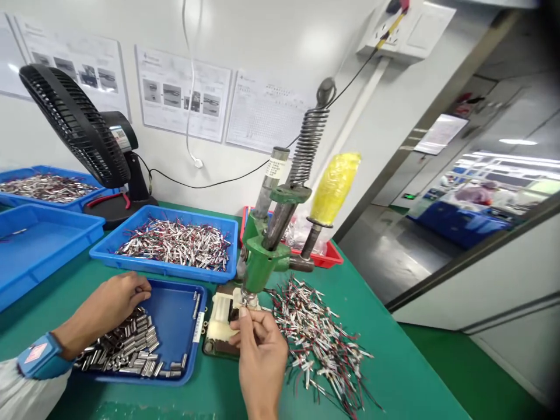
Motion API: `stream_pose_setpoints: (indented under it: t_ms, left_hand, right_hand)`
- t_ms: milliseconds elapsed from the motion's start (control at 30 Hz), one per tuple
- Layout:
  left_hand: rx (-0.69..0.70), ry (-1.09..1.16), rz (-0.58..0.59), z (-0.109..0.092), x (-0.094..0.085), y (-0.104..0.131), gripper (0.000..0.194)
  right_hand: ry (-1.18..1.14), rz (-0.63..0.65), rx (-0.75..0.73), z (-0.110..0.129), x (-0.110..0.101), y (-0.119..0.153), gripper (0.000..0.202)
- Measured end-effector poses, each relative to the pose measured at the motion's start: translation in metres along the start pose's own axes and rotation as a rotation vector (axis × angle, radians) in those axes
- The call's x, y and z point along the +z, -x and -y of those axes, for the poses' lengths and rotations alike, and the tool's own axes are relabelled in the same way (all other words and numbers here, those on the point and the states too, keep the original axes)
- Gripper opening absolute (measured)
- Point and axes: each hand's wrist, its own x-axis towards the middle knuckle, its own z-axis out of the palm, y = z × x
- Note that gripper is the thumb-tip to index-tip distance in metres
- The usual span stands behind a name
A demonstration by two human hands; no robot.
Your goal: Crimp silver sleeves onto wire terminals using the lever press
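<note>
My left hand (116, 300), with a blue wristband at its wrist, hovers over the blue tray (172, 303) of small metal cylinders (135, 344). Its fingers are curled, and whether they hold anything is hidden. At the foot of the green hand press (262, 262), my right hand (260, 350) pinches a small piece whose shape is mostly covered by the fingertips. It is just under the press head, beside a cream-coloured fixture (220, 318). The press has a large spring and a lever handle wrapped in yellow (335, 189).
Wired parts (315, 338) lie piled right of the press. A blue bin (164, 265) of similar parts stands behind the tray, a red bin (330, 256) behind the press. A black fan (74, 122) and more blue bins (39, 245) are at left.
</note>
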Motion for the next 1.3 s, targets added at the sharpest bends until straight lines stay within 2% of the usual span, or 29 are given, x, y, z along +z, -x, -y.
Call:
stream_pose_setpoints:
  t_ms: [100,233,333,467,567,667,767,867,1000,1100,1233,1300]
  left_hand:
    - [-0.037,0.232,-0.054,-0.026,0.002,0.007,0.031]
    - [-0.041,0.657,-0.071,-0.081,0.012,0.012,0.040]
    - [0.011,0.790,-0.083,-0.116,0.025,0.008,0.034]
    - [0.076,0.855,-0.038,-0.142,0.046,-0.001,0.027]
    - [0.112,0.845,-0.065,-0.152,0.056,-0.005,0.023]
    - [0.126,0.855,-0.090,-0.159,0.059,-0.009,0.024]
    - [0.160,0.833,-0.021,-0.166,0.054,-0.013,0.027]
    - [0.229,0.703,0.072,-0.172,0.045,-0.016,0.024]
    - [0.296,0.535,0.073,-0.178,0.036,-0.020,0.026]
    - [0.310,0.490,0.083,-0.179,0.034,-0.020,0.026]
    - [0.295,0.587,0.052,-0.172,0.039,-0.011,0.030]
    - [0.264,0.655,0.004,-0.166,0.045,-0.007,0.039]
  right_hand:
    - [-0.008,0.034,0.105,0.000,0.000,-0.004,0.050]
    - [0.142,0.154,0.182,-0.006,-0.011,-0.013,0.053]
    - [0.226,0.139,0.145,-0.009,-0.012,-0.016,0.053]
    - [0.269,0.091,0.073,-0.011,-0.007,-0.014,0.049]
    - [0.290,0.092,0.049,-0.013,-0.007,-0.014,0.047]
    - [0.292,0.093,0.038,-0.016,-0.009,-0.013,0.046]
    - [0.287,0.098,0.028,-0.016,-0.010,-0.013,0.044]
    - [0.287,0.105,0.021,-0.014,-0.011,-0.013,0.043]
    - [0.286,0.100,0.031,-0.012,-0.009,-0.014,0.043]
    - [0.278,0.116,0.048,-0.011,-0.011,-0.015,0.043]
    - [0.282,0.278,0.054,0.000,-0.034,-0.014,0.042]
    - [0.299,0.195,-0.036,0.021,-0.052,-0.020,0.041]
